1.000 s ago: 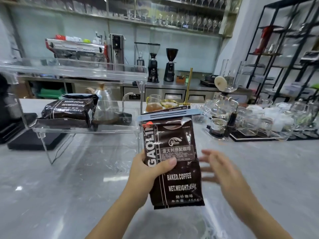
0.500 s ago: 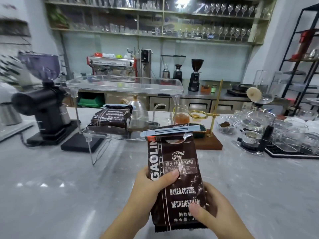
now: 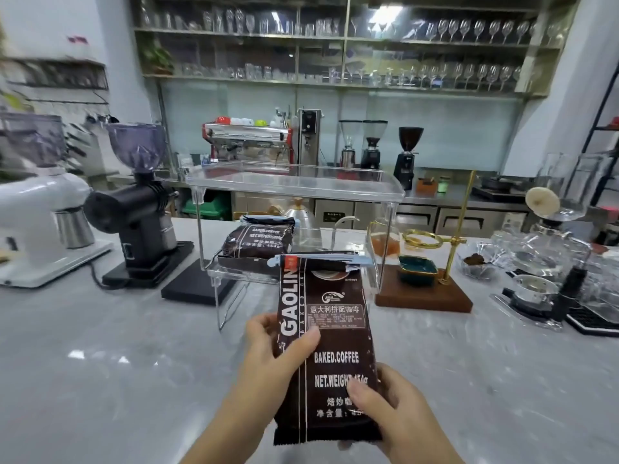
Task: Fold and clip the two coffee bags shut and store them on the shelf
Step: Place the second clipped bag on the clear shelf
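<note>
I hold a dark brown coffee bag (image 3: 335, 329) upright above the grey counter, its folded top pinched by a pale blue clip (image 3: 321, 258). My left hand (image 3: 268, 360) grips the bag's left edge with the thumb across the front. My right hand (image 3: 398, 410) grips its lower right corner. A second coffee bag (image 3: 258, 241) with a clip on its top lies flat on the lower tier of a clear acrylic shelf (image 3: 294, 182), just behind the held bag.
A black grinder (image 3: 137, 209) and a white grinder (image 3: 37, 209) stand at the left on the counter. A wooden pour-over stand (image 3: 425, 296) with a brass rod, a kettle and glassware sit to the right. Bare grey counter lies in front of the shelf.
My right hand came from open beside the bag to gripping its lower right corner. My view swung left and pulled back, so the shelf now sits centred behind the bag.
</note>
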